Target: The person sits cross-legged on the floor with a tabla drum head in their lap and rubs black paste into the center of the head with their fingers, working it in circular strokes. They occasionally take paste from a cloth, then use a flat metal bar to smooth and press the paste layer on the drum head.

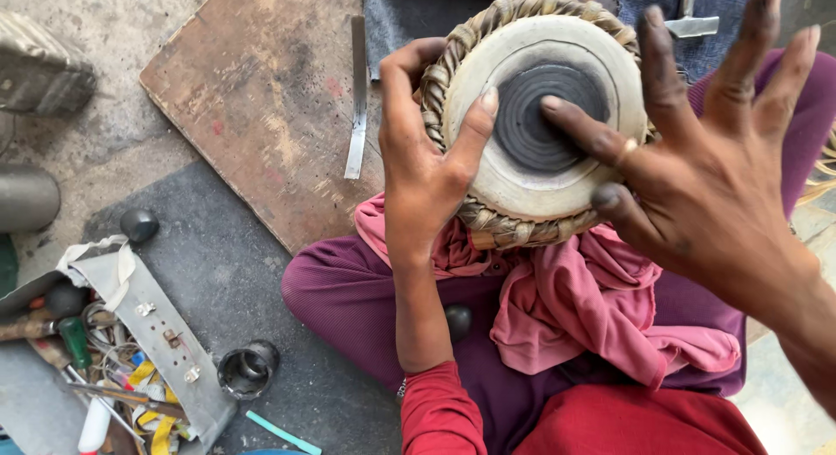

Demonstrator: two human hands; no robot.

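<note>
At the far left lay an open tool tray point(165, 333), then a small dark cup point(247, 370) on the floor and a worn wooden board point(261, 98). My left hand point(427, 168) gripped the drum point(531, 115) at its woven rim, thumb pressed on the pale skin. My right hand point(705, 176) stood spread, forefinger touching the black centre patch. I judged I was testing the head; next called for light, even taps. The drum rested on a pink cloth point(592, 307) in my lap.

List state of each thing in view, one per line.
drum: tilted on lap, head facing camera
left hand: gripping drum rim
right hand: fingers spread, index finger on black centre
pink cloth: bunched under drum
toolbox: open
metal strip: flat on board
</note>
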